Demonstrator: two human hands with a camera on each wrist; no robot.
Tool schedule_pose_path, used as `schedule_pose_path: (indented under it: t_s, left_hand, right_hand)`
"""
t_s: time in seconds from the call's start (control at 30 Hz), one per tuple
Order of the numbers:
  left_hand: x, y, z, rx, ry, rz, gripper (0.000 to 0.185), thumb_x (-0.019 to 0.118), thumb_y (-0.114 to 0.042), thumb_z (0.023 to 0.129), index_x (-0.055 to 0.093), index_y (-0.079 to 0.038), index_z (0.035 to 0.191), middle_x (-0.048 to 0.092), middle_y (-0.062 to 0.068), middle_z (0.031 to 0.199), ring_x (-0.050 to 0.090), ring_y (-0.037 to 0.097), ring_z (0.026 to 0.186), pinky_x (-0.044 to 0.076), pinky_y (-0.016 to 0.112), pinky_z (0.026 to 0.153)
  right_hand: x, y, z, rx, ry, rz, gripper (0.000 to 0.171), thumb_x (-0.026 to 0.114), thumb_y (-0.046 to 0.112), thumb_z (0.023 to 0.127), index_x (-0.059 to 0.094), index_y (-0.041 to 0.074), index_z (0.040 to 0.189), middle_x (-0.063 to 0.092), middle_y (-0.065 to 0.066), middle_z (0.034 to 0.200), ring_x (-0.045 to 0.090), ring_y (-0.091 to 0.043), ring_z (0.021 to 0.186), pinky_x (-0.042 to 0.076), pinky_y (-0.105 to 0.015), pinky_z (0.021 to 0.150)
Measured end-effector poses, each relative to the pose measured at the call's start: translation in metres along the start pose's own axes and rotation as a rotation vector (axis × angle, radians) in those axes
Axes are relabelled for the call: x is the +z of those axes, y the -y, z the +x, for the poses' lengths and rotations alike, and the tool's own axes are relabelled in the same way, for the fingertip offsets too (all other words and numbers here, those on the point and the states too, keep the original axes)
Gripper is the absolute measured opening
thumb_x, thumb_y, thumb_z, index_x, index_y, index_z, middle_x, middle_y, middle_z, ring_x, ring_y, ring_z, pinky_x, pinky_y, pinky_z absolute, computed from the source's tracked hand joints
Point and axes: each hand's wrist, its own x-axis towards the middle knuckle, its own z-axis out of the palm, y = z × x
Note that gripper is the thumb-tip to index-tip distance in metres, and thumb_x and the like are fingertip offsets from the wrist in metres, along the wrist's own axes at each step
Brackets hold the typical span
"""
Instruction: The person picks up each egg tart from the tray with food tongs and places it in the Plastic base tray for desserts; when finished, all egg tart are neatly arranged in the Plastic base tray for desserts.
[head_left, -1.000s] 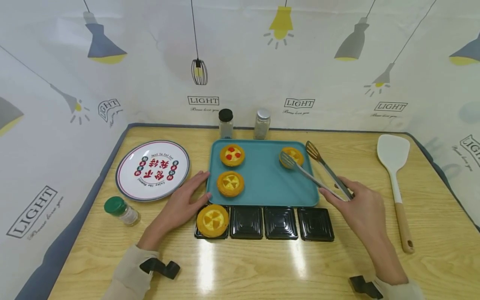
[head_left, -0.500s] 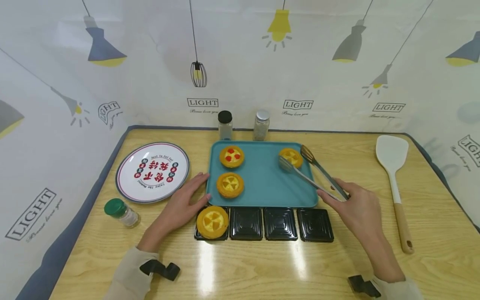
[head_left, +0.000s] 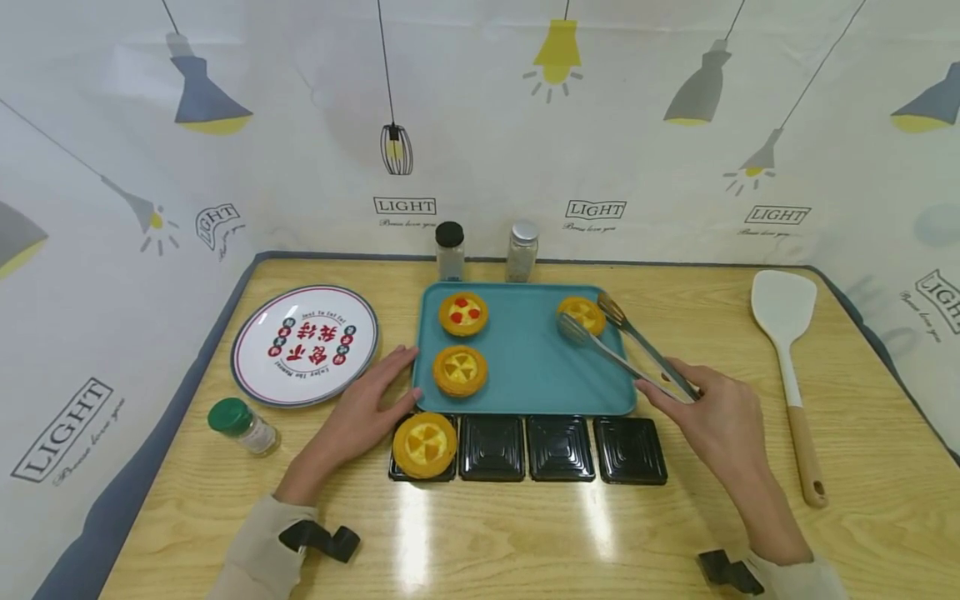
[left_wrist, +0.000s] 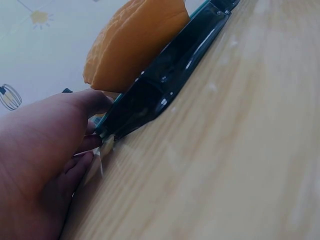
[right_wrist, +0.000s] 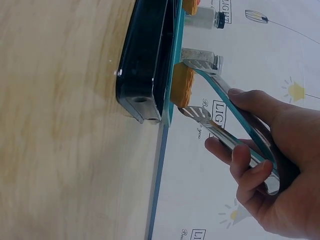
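Observation:
My right hand (head_left: pixel 712 408) grips a pair of metal tongs (head_left: pixel 656 358). The tongs' two slotted ends stand on either side of an egg tart (head_left: pixel 583 315) at the back right of the teal tray (head_left: pixel 540 375). In the right wrist view, that tart (right_wrist: pixel 182 86) shows between the tong tips. My left hand (head_left: pixel 367 412) rests at the tray's left edge, fingers and thumb touching the rim. On the tray's left side sit a tart with red pieces (head_left: pixel 463 314) and a tart with yellow wedges (head_left: pixel 460 372). Another wedge-topped tart (head_left: pixel 425 445) lies on the leftmost black square dish.
Several black square dishes (head_left: pixel 561 448) line the tray's front edge. A printed plate (head_left: pixel 247 342) and a green-capped jar (head_left: pixel 243 425) lie to the left. Two shaker jars (head_left: pixel 522 252) stand behind the tray. A white spatula (head_left: pixel 785 308) with wooden handle lies at right.
The tongs have moved slightly left, and their right end has come in closer to the back right tart. My left hand stays at the tray's edge.

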Motion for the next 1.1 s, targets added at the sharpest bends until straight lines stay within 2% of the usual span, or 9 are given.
schedule_pose_path:
  t_s: [0.23, 0.37, 0.47, 0.6, 0.73, 0.83, 0.87, 0.97, 1.1]
  left_hand:
    - [0.000, 0.000, 0.000, 0.001, -0.002, 0.003, 0.062, 0.059, -0.036, 0.099, 0.035, -0.018, 0.153, 0.032, 0.006, 0.157, 0.026, 0.024, 0.144, 0.022, 0.049, 0.116]
    - [0.000, 0.000, 0.000, 0.001, -0.001, 0.004, 0.062, 0.059, -0.036, 0.099, 0.035, -0.018, 0.153, 0.032, 0.006, 0.156, 0.026, 0.024, 0.144, 0.022, 0.049, 0.116]
    - [0.000, 0.000, -0.001, 0.001, -0.001, 0.004, 0.061, 0.059, -0.036, 0.099, 0.035, -0.018, 0.153, 0.033, 0.007, 0.156, 0.026, 0.024, 0.144, 0.022, 0.049, 0.116]
    - [-0.001, -0.001, -0.001, 0.003, -0.003, 0.004, 0.061, 0.059, -0.035, 0.099, 0.036, -0.018, 0.153, 0.033, 0.007, 0.156, 0.026, 0.024, 0.144, 0.023, 0.050, 0.116]
    - [-0.001, -0.001, -0.001, 0.006, -0.005, -0.002, 0.061, 0.059, -0.035, 0.099, 0.036, -0.018, 0.153, 0.033, 0.007, 0.156, 0.026, 0.024, 0.144, 0.023, 0.050, 0.115]
    - [-0.001, -0.002, -0.001, 0.008, -0.004, -0.001, 0.061, 0.059, -0.035, 0.099, 0.036, -0.018, 0.153, 0.033, 0.007, 0.156, 0.026, 0.025, 0.144, 0.023, 0.050, 0.115]
    - [-0.001, -0.002, -0.001, 0.007, -0.004, 0.001, 0.061, 0.059, -0.035, 0.099, 0.036, -0.018, 0.153, 0.033, 0.007, 0.156, 0.026, 0.025, 0.144, 0.023, 0.050, 0.115]
    - [-0.001, -0.001, -0.001, 0.006, -0.003, 0.004, 0.062, 0.059, -0.036, 0.099, 0.036, -0.018, 0.153, 0.033, 0.007, 0.156, 0.026, 0.025, 0.144, 0.023, 0.050, 0.116]
    - [-0.001, -0.001, 0.000, 0.003, -0.001, 0.002, 0.062, 0.058, -0.037, 0.099, 0.035, -0.018, 0.153, 0.032, 0.007, 0.156, 0.026, 0.024, 0.144, 0.022, 0.050, 0.116]
  right_hand:
    - [-0.001, -0.002, 0.000, -0.006, -0.017, 0.007, 0.050, 0.086, 0.036, 0.075, 0.075, 0.002, 0.109, 0.062, -0.004, 0.057, 0.033, -0.007, 0.038, 0.026, -0.026, 0.034]
    - [-0.002, -0.003, 0.000, -0.009, -0.026, 0.009, 0.049, 0.086, 0.036, 0.074, 0.075, 0.002, 0.109, 0.052, 0.003, 0.046, 0.028, -0.004, 0.034, 0.024, -0.024, 0.032]
    - [-0.004, -0.003, 0.000, -0.019, -0.030, 0.022, 0.049, 0.087, 0.035, 0.074, 0.075, 0.003, 0.110, 0.046, 0.005, 0.044, 0.024, -0.002, 0.035, 0.021, -0.023, 0.032]
    - [-0.010, 0.000, 0.001, -0.023, -0.024, 0.068, 0.049, 0.088, 0.035, 0.073, 0.076, 0.006, 0.111, 0.047, 0.005, 0.047, 0.021, -0.002, 0.038, 0.020, -0.022, 0.032]
    - [-0.020, 0.003, -0.001, -0.054, -0.019, 0.141, 0.047, 0.089, 0.029, 0.071, 0.076, 0.009, 0.112, 0.060, 0.003, 0.059, 0.019, 0.001, 0.041, 0.021, -0.021, 0.032]
    - [-0.028, 0.007, -0.004, -0.120, -0.004, 0.187, 0.047, 0.090, 0.024, 0.070, 0.076, 0.012, 0.113, 0.070, 0.001, 0.073, 0.018, 0.004, 0.041, 0.021, -0.019, 0.032]
    - [-0.030, 0.008, -0.006, -0.146, 0.009, 0.197, 0.048, 0.090, 0.023, 0.070, 0.075, 0.013, 0.114, 0.070, 0.002, 0.073, 0.017, 0.005, 0.041, 0.021, -0.018, 0.032]
    - [-0.035, 0.014, -0.013, -0.197, 0.064, 0.215, 0.049, 0.090, 0.023, 0.071, 0.074, 0.019, 0.117, 0.061, 0.010, 0.062, 0.016, 0.005, 0.044, 0.021, -0.016, 0.033]
    - [-0.039, 0.022, -0.023, -0.242, 0.159, 0.247, 0.051, 0.089, 0.023, 0.072, 0.072, 0.024, 0.120, 0.050, 0.019, 0.060, 0.021, 0.002, 0.048, 0.024, -0.014, 0.038]
